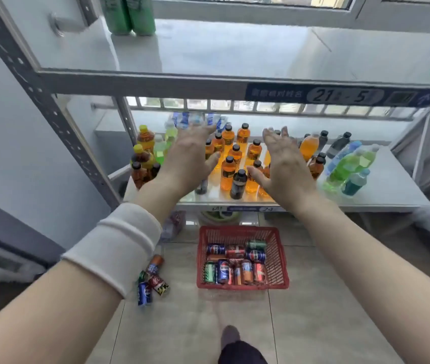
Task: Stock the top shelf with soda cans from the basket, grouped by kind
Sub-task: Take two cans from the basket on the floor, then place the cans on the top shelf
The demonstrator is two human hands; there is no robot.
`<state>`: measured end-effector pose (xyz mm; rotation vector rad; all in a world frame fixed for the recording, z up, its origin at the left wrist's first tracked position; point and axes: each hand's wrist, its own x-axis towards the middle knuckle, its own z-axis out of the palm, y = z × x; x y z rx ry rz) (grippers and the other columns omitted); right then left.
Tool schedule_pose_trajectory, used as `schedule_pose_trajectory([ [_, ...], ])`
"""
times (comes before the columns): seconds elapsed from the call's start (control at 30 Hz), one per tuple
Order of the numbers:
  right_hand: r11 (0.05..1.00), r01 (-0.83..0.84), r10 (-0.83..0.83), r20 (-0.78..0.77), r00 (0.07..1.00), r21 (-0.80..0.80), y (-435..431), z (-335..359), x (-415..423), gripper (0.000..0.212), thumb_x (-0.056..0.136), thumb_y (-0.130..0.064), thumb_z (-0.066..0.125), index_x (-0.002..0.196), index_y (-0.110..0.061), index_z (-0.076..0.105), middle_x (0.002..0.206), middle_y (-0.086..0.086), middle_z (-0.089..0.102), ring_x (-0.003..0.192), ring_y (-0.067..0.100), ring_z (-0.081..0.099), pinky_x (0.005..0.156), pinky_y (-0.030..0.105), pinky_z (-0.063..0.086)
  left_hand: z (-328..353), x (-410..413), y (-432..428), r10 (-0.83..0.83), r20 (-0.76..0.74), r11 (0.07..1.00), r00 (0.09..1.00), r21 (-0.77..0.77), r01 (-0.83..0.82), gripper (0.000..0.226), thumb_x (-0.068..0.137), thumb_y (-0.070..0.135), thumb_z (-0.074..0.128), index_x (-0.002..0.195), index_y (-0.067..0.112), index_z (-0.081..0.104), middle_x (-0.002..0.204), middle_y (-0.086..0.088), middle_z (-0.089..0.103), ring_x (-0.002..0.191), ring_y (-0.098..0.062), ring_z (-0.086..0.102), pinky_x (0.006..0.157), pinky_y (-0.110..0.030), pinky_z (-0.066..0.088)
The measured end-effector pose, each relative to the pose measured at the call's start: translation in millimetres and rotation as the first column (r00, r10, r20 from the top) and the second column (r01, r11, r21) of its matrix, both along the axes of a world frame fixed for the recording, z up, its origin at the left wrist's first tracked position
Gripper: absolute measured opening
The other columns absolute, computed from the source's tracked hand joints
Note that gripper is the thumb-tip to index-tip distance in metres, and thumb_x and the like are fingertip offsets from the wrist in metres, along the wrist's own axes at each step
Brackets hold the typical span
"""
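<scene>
Red basket [280, 261] stands on the floor [326, 324], holding mixed soda cans [234, 264] lying on their sides. Several loose cans [150, 279] lie left of the basket. Left grip [190, 156] and right grip [284, 164] are held above and beyond the basket, fingers extended, empty. Top shelf [234, 48], above the basket, carries green bottles [129, 14] at far left.

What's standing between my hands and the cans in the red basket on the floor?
Nothing visible. The left hand and right hand are open and empty, held higher than the open-topped basket, whose cans lie exposed. The top shelf is bare in the middle.
</scene>
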<state>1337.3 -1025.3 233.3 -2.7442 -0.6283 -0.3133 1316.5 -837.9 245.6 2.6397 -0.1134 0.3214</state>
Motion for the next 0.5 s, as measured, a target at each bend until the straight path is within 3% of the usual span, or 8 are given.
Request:
schedule_pose_trajectory([
  [0.5,0.986,0.147,-0.119,-0.297,0.947,0.073,-112.2,-138.1,-141.0,0.073,0.089,-0.034,0.057,0.146,-0.004,0.022,0.153,0.010,0.024,0.145,0.026,0.006,0.116,0.032,0.000,-113.2,-112.1,-84.1,-0.013,-0.272,0.997,0.962,-0.072,-0.006,0.055,0.093,0.024,0.053,0.143,0.014,0.032,0.148,-0.007,0.035,0.142,-0.027,0.022,0.116,-0.040,0.017],
])
